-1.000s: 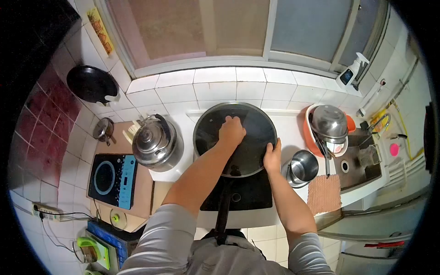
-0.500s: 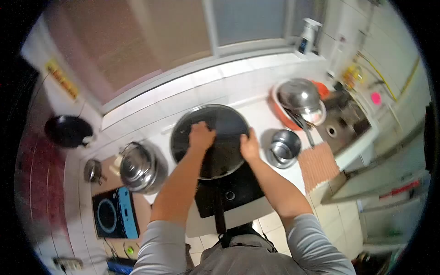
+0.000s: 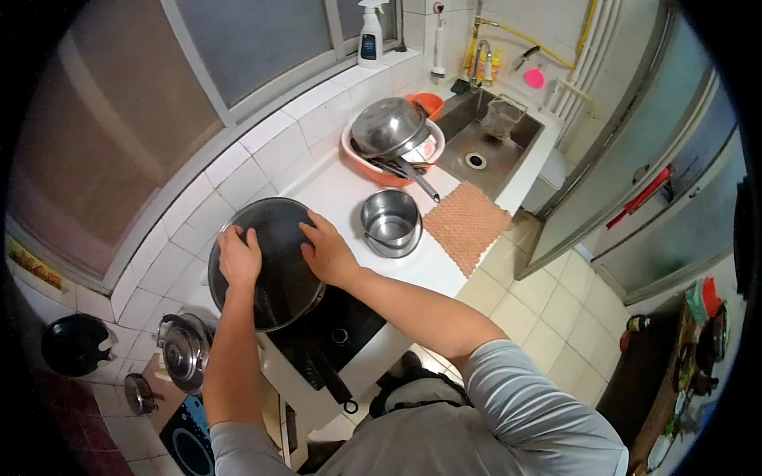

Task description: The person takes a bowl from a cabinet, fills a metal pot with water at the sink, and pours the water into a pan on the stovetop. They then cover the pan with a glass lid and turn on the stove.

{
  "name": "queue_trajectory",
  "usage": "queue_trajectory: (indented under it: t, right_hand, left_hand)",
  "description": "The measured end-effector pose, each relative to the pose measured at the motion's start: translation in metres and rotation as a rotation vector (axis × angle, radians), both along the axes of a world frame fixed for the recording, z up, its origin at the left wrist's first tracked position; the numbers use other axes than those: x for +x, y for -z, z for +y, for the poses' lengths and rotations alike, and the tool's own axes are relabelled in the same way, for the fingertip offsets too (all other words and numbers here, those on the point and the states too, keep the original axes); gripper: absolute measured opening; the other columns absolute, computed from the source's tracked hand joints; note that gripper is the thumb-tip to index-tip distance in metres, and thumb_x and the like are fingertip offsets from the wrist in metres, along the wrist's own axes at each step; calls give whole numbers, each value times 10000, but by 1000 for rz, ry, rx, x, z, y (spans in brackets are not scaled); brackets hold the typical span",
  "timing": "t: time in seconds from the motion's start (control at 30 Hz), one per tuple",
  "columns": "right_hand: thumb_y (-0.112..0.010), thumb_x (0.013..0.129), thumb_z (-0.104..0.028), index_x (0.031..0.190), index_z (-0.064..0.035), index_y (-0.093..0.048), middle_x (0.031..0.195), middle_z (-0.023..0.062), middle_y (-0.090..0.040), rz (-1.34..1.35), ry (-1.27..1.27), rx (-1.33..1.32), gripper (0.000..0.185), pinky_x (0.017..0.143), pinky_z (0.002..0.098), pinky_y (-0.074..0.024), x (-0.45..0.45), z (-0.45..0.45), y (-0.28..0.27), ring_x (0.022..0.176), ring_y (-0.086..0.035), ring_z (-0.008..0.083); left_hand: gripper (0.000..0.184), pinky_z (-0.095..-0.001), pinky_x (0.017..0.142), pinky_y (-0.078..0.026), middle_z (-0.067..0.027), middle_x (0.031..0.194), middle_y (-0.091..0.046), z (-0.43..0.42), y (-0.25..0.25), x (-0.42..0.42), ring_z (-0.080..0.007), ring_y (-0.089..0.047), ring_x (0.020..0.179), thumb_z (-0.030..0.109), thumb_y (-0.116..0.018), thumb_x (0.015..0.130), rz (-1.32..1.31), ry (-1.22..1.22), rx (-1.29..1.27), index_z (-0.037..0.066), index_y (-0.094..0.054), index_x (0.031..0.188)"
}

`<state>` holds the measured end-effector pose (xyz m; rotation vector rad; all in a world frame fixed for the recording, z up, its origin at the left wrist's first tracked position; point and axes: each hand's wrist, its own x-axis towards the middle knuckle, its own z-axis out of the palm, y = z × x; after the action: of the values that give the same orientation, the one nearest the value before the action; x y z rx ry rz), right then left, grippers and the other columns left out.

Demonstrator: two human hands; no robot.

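Observation:
A large round pan (image 3: 278, 278) with a dark glass lid sits on the black cooktop (image 3: 361, 324), its long handle toward my body. My left hand (image 3: 240, 258) lies over the left part of the lid, fingers bent and thumb apart. At the lid's right edge is my right hand (image 3: 327, 250), with fingers and thumb spread. Neither hand shows anything held. Whether the fingertips touch the lid is hard to tell.
Right of the pan stand a steel pot (image 3: 390, 218) and an orange-rimmed basin (image 3: 373, 173) of cookware. A textured mat (image 3: 467, 226) lies before the sink (image 3: 508, 159). At lower left are a kettle (image 3: 184, 353) and an induction plate (image 3: 189, 438). A spray bottle (image 3: 370, 36) stands on the ledge.
The view has swung right, so the pan appears farther left. My left hand has shifted from near the lid's middle to its left part. My right hand's fingers have spread at the rim.

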<state>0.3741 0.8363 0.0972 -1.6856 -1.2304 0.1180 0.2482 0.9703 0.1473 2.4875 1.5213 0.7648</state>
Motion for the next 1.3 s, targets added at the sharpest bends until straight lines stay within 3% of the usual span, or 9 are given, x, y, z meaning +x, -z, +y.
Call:
queue_trajectory:
  t: [0.13, 0.17, 0.33, 0.43, 0.57, 0.67, 0.87, 0.97, 1.3]
  right_hand:
    - [-544, 851, -132, 1120, -19, -553, 1175, 179, -520, 114, -59, 37, 292, 890, 383, -435, 27, -48, -14, 1066, -516, 340]
    - [-532, 860, -141, 1035, -25, -578, 985, 176, -581, 191, -29, -20, 215, 780, 402, -460, 33, -62, -17, 911, -570, 353]
    - [-533, 871, -167, 939, -13, -598, 825, 188, -600, 193, -6, -61, 181, 694, 408, -465, 98, -139, 23, 786, -586, 367]
    - [-529, 885, -169, 913, 8, -594, 787, 159, -610, 381, 88, -80, 190, 661, 359, -466, 149, -184, 49, 720, -591, 255]
    - [-486, 930, -144, 928, 17, -591, 746, 55, -594, 565, 44, -15, 192, 602, 288, -463, 223, -231, 101, 681, -557, 136]
    - [-527, 884, -124, 1005, 17, -610, 814, 142, -627, 531, 102, -87, 203, 702, 322, -464, 264, -276, 97, 764, -586, 224]
    - [-548, 870, -146, 1057, 15, -600, 972, 175, -613, 557, 48, -358, 253, 753, 315, -464, 342, -323, 74, 843, -589, 228]
    - [-511, 885, -155, 1037, 34, -596, 897, 153, -637, 523, 66, -373, 257, 725, 322, -473, 368, -322, 79, 814, -599, 215]
    - [-525, 869, -186, 1042, 1, -611, 925, 177, -655, 188, -158, -628, 269, 722, 364, -484, 444, -282, 113, 816, -629, 286]
  left_hand:
    - [149, -418, 685, -443, -155, 828, -559, -31, -8, 24, -349, -557, 784, 164, -580, 848, -246, 361, -19, 26, -555, 798]
    - [157, -393, 671, -445, -157, 762, -555, -48, -14, 35, -346, -555, 750, 132, -589, 837, -262, 431, -42, 12, -557, 740]
    - [150, -361, 678, -475, -141, 853, -599, -158, -35, 91, -261, -592, 761, 151, -580, 842, -166, 871, -382, 15, -596, 903]
    - [178, -333, 644, -483, -138, 893, -582, -204, -12, 141, -228, -590, 733, 166, -593, 837, -213, 1062, -455, 20, -589, 938]
    - [239, -342, 666, -484, -164, 940, -592, -256, 40, 214, -256, -604, 737, 175, -577, 838, -135, 969, -536, -4, -583, 997]
    - [271, -352, 693, -481, -175, 956, -593, -280, 78, 277, -271, -605, 769, 192, -569, 834, -64, 950, -655, -7, -579, 1018]
    - [363, -384, 819, -466, -207, 1041, -584, -297, 151, 355, -321, -581, 945, 232, -570, 825, -62, 758, -647, 11, -572, 1113]
    - [422, -403, 853, -453, -216, 1084, -587, -280, 210, 376, -346, -570, 990, 266, -586, 807, 50, 739, -606, 47, -559, 1166]
    - [386, -447, 865, -425, -261, 1136, -522, -265, 235, 445, -398, -517, 1019, 200, -560, 800, 96, 658, -308, -34, -544, 1106]
